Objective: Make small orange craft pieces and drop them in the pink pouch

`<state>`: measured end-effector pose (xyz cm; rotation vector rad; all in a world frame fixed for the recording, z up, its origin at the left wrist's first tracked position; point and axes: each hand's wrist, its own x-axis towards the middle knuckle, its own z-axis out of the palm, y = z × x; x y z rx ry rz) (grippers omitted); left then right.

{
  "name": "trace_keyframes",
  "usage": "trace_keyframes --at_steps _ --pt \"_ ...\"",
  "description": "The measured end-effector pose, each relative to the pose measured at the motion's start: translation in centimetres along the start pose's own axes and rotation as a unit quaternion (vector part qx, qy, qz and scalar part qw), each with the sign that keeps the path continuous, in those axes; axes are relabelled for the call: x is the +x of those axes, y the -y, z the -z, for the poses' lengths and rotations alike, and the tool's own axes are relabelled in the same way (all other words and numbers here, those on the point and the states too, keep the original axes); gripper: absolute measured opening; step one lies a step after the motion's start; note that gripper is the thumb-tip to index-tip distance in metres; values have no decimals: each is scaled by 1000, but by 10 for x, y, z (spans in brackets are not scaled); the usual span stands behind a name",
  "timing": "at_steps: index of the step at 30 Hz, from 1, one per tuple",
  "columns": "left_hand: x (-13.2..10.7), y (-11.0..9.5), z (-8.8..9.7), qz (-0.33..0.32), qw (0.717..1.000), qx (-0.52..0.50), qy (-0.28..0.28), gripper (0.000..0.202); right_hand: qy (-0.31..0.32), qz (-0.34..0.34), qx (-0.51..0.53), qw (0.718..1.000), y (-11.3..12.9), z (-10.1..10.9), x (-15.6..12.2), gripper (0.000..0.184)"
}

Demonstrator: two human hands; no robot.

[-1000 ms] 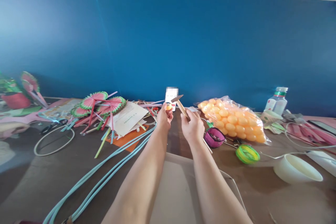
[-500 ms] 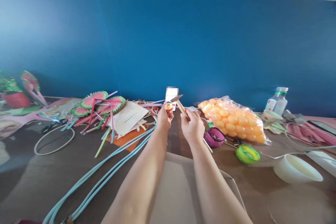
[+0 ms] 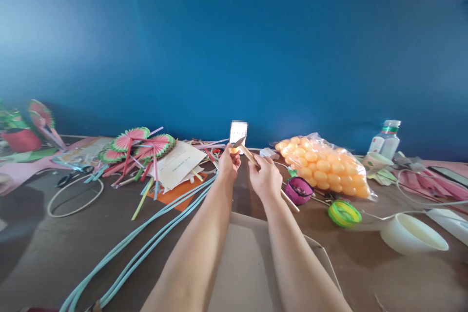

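Note:
My right hand [image 3: 266,177] is wrapped round the wooden handle of a hammer [image 3: 249,155], whose end sticks out below my wrist. The hammer's dark, narrow head points left, at or just over a small orange ball [image 3: 234,150]. That ball is pinched in the fingers of my left hand [image 3: 228,162], and only part of it shows. Whether the head touches the ball, I cannot tell. Behind both hands stands a bright phone-like screen [image 3: 238,129], partly blurred out. To the right lies a clear bag of orange balls [image 3: 325,168].
Watermelon-patterned paper fans [image 3: 157,146], printed paper [image 3: 183,163] and scissors [image 3: 75,175] lie to the left. Pale blue tubes [image 3: 146,234] run towards me. On the right are a purple bowl [image 3: 298,194], green-yellow rings [image 3: 344,214], a white bowl [image 3: 397,239] and a bottle [image 3: 385,141].
The hammer's head has come down and left, closer to the orange ball. My right hand has shifted slightly left, while my left hand stays nearly in place.

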<state>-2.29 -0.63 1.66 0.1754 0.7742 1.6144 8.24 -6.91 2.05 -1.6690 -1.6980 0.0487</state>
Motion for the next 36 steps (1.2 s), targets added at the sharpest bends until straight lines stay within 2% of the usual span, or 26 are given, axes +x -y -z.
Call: trace_keyframes --at_steps 3,8,11,17,20,29,36 --pt "0 0 0 3 1000 1 -1 23 -20 3 5 1000 -1 -1 0 35" --pt "1 0 0 2 1000 -3 2 22 -11 -6 4 1000 -1 -1 0 33" --pt "1 -3 0 3 1000 -28 5 22 -40 -14 19 999 -2 -2 0 33" --pt "-4 -7 0 -37 988 -102 113 22 -74 -43 55 995 -2 -1 3 34" --pt "-5 -8 1 -42 983 -107 141 25 -84 -30 69 994 -2 0 3 34" --pt "-4 -7 0 -45 987 -92 127 24 -53 62 73 994 -5 -5 0 33" --pt "-2 -5 -1 -52 990 -90 97 19 -75 88 72 991 -9 -11 0 30"
